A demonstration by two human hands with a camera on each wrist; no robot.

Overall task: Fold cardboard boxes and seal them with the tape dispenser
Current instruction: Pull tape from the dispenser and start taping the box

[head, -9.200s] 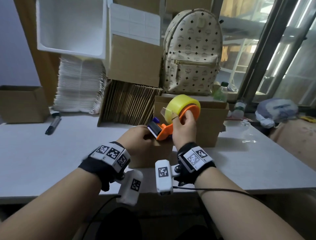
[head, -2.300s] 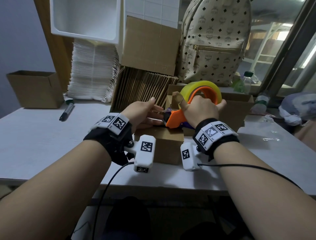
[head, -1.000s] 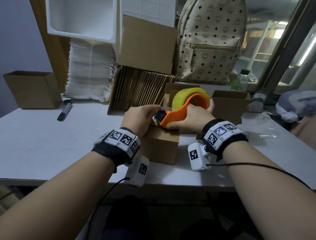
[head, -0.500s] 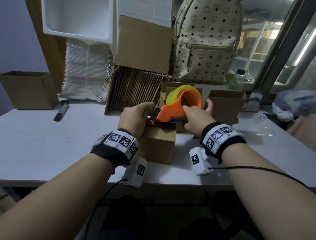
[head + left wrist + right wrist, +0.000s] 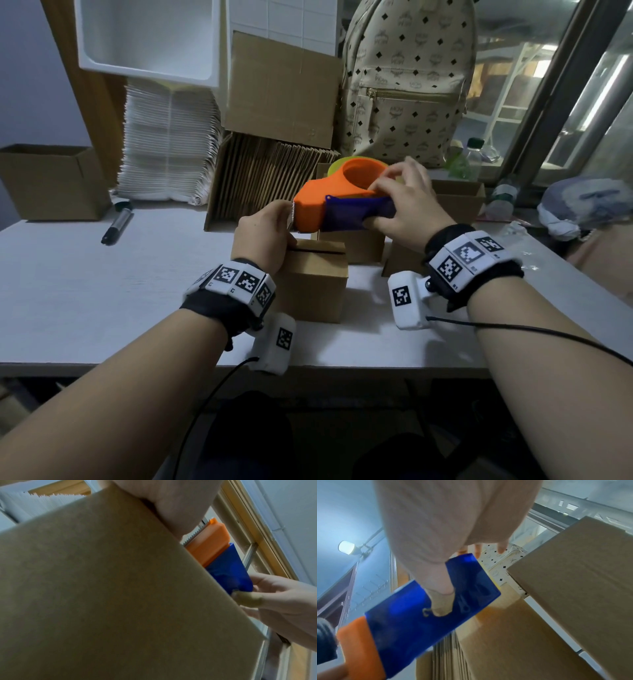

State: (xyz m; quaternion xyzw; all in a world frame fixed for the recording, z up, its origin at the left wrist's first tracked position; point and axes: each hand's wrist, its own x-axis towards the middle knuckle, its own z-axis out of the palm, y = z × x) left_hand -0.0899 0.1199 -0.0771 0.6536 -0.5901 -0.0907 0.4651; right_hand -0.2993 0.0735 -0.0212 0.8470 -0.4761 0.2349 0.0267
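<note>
A small closed cardboard box (image 5: pixel 311 281) (image 5: pixel 120 588) stands on the white table (image 5: pixel 102 291). My left hand (image 5: pixel 265 236) (image 5: pixel 171 500) grips its top left edge, fingers curled just beside the serrated blade. The orange and blue tape dispenser (image 5: pixel 310 209) (image 5: pixel 211 540) (image 5: pixel 402 622) lies on its side just above the box top, yellow roll (image 5: pixel 334 166) at the back. My right hand (image 5: pixel 400 209) (image 5: pixel 445 520) holds it, thumb under the blue plate and fingers over the orange ring. Whether tape runs from blade to box is hidden.
Two open boxes (image 5: pixel 459 202) (image 5: pixel 349 245) stand right behind the small one. Flat cardboard sheets (image 5: pixel 267 174), a white mailer stack (image 5: pixel 168 150) and a backpack (image 5: pixel 407 78) line the back. A marker (image 5: pixel 116 226) and an open box (image 5: pixel 48 181) sit at the left.
The dispenser has tipped over onto its side and lifted slightly off the box top. My right hand has shifted its hold to the ring and blue plate. The left hand stays at the box's left edge.
</note>
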